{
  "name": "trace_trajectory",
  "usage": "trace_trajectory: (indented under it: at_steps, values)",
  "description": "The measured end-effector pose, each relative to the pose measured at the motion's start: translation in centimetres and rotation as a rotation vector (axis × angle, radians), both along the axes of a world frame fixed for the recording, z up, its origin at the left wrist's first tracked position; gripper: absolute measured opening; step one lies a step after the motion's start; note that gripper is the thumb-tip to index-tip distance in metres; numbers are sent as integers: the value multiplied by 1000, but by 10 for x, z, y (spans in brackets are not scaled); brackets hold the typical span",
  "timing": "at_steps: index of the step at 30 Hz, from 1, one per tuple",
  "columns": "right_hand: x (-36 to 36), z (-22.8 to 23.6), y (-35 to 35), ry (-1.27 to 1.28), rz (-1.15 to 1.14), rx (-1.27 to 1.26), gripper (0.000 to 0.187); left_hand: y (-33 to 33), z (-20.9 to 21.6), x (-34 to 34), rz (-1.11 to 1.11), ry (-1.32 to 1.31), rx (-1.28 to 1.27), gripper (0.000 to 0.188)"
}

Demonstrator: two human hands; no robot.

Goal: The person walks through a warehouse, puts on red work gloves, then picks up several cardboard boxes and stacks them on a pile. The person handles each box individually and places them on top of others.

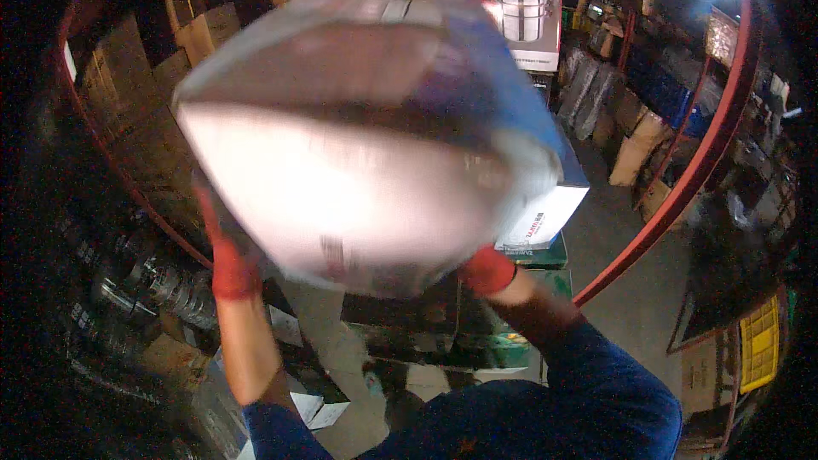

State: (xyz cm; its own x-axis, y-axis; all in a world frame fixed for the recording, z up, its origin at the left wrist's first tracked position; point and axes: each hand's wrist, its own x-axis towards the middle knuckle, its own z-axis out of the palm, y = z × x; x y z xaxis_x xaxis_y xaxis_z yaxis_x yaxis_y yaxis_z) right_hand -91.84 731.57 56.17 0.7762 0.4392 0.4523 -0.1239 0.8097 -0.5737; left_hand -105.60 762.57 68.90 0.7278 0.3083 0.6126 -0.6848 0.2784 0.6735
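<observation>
A large box [290, 179] in cloudy plastic wrap fills the middle of the head view, smeared by motion. Its near side is pale, its upper side brownish, and blue shows on the right. My left hand [232, 266], in a red glove, grips its lower left side, with the fingers partly hidden along the edge. At the lower right corner, my right hand [488, 271], also red-gloved, supports the box from below. Its fingers are mostly out of sight under the box. Both arms reach forward and the box hangs between them, tilted.
Behind it stands a stacked red and white box [532, 21] with a pot pictured on it. A white and blue box [545, 215] rests on green boxes [554, 254] at the right. Red metal posts [711, 153] flank both sides. Wrapped metalware [170, 290] lies left; a yellow crate [759, 342] stands far right.
</observation>
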Motion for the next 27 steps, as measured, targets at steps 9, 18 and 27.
trace_trajectory:
  at_steps: [9,18,27]
  values:
    - [122,63,89,-338,-954,-398,66,62,62,239,-973,-127,-170,80]
    - [184,58,183,-166,-1160,-279,66,129,-32,398,-430,88,55,72]
    - [186,32,219,-417,-1496,-967,92,162,-118,439,44,89,269,65]
